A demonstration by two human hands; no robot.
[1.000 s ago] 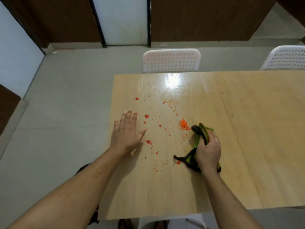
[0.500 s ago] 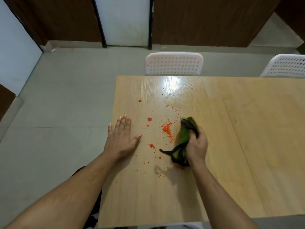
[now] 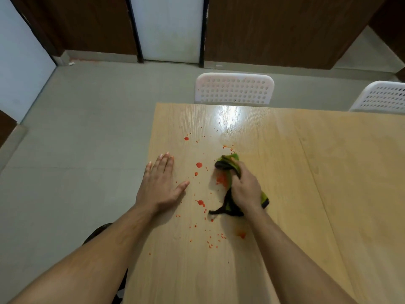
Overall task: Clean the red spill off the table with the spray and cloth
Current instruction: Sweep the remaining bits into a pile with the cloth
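Red drops and specks of the spill [image 3: 199,165] lie scattered over the left part of the light wooden table [image 3: 306,194]. My right hand [image 3: 246,187] grips a bunched green and black cloth [image 3: 228,163] and presses it on the table, with a heap of red crumbs [image 3: 221,179] against the cloth's left side. My left hand [image 3: 160,185] rests flat on the table near its left edge, fingers straight. No spray bottle is in view.
Two white perforated chairs [image 3: 234,88] [image 3: 381,97] stand at the table's far edge. A grey floor [image 3: 76,139] lies to the left. A wet sheen [image 3: 229,137] shows on the wood beyond the cloth.
My right hand has dragged the cloth leftward across the table, pushing the red crumbs along with it. My left hand has stayed flat in place.
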